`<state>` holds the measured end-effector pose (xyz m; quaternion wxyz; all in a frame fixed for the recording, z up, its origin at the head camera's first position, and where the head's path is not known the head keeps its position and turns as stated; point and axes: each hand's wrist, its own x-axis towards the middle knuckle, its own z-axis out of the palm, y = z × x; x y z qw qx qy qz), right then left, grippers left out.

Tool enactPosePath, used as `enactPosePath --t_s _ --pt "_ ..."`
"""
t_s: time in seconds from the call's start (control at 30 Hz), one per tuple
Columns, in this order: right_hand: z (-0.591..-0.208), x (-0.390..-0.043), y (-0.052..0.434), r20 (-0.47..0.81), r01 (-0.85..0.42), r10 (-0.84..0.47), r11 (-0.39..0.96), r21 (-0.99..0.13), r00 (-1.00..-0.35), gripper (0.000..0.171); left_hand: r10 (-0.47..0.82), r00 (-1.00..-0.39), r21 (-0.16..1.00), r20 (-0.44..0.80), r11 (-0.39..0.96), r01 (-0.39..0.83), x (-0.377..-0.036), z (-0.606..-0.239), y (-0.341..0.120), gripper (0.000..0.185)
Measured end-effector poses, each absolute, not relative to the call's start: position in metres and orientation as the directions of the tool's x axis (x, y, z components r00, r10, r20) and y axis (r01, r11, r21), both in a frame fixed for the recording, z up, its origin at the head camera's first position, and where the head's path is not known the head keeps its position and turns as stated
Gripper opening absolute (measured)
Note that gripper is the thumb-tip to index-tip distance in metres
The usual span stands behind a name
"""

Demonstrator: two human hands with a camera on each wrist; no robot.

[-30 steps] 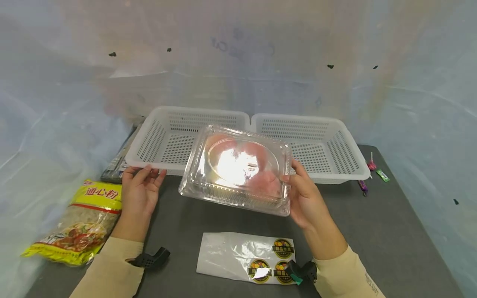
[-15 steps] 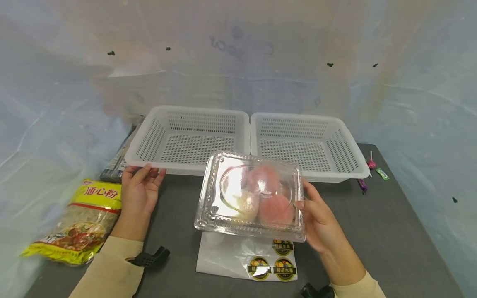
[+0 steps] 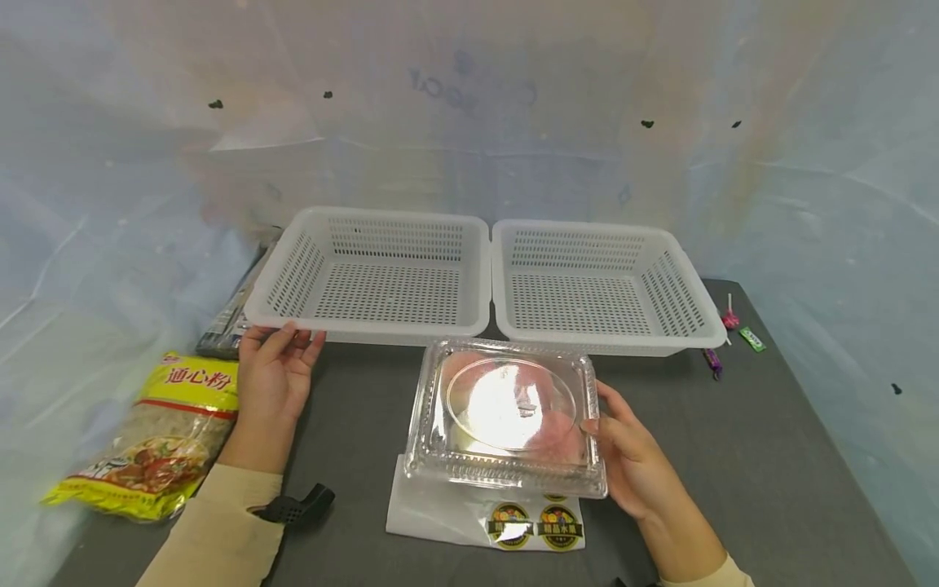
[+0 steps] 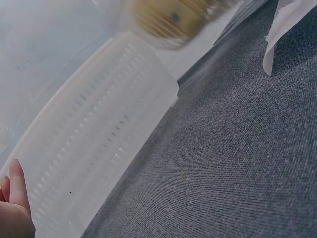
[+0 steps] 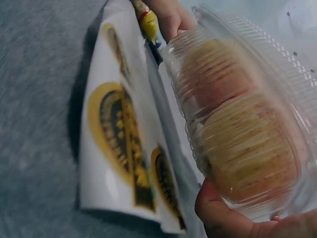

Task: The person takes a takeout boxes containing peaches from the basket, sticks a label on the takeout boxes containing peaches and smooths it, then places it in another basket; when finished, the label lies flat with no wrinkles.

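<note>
Fruit sits in a clear clamshell box point(image 3: 506, 416) over the sticker sheet point(image 3: 484, 515), pinched at one side by the right hand point(image 3: 631, 456). Left hand point(image 3: 275, 379) rests flat, fingers loose, by the left basket point(image 3: 374, 273). One-sided hold could let it tip or pop open.

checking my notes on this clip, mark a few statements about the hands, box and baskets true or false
1. The right hand holds the clear clamshell box at its right edge. True.
2. The box sits inside the left basket. False: it is in front of both baskets, over the sticker sheet.
3. The left hand touches the left basket's front rim. True.
4. The right basket holds the yellow pasta bag. False: the bag lies on the table, far left.
</note>
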<state>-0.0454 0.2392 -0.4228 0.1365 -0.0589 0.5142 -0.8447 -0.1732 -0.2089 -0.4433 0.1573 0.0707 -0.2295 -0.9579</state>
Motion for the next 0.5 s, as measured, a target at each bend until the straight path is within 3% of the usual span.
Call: enactPosePath --t_s 0.5 --pt "-0.4264 -0.0528 0.2465 -0.202 0.246 -0.189 -0.253 -0.936 -0.961 0.06 -0.285 -0.958 0.471 -0.028 -0.849 0.239 -0.1689 -0.4388 -0.2097 0.02"
